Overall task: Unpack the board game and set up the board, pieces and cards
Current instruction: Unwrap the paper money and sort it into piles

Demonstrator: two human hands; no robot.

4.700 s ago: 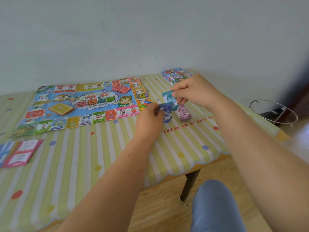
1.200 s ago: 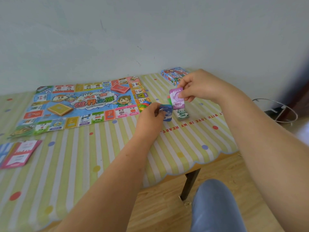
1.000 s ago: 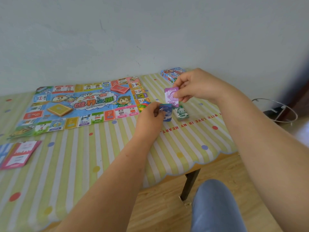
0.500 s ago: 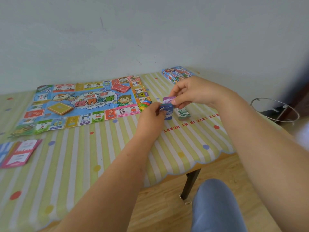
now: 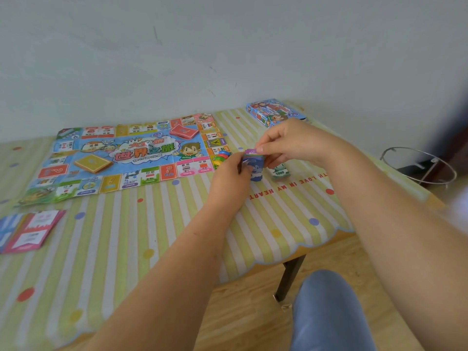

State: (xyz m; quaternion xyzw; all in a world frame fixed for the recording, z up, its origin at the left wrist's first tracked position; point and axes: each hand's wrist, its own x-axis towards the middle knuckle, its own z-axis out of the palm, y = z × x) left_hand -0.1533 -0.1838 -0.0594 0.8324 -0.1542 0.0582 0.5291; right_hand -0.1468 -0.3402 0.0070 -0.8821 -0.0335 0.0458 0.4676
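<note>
The colourful game board [image 5: 121,160] lies flat at the back left of the striped table, with a yellow card deck [image 5: 93,163], a red card deck [image 5: 183,132] and a white die [image 5: 150,144] on it. My left hand [image 5: 231,174] grips a small stack of play-money notes [image 5: 254,164], its front note blue. My right hand [image 5: 291,141] pinches the purple note on top of that stack. A green pile of notes [image 5: 279,171] rests on the table just right of the stack. Coloured tokens [image 5: 220,157] sit at the board's right edge.
The game box [image 5: 274,113] lies at the table's back right corner by the wall. Pink and blue cards [image 5: 27,230] lie at the left edge. The table edge [image 5: 301,249] ends near my blue-clad knee [image 5: 329,310]. A metal wire ring stand [image 5: 419,164] stands on the floor to the right.
My right hand lowered the purple note from in front of me onto the stack in my left hand. The pile on the table now shows a green note on top, not a pink one.
</note>
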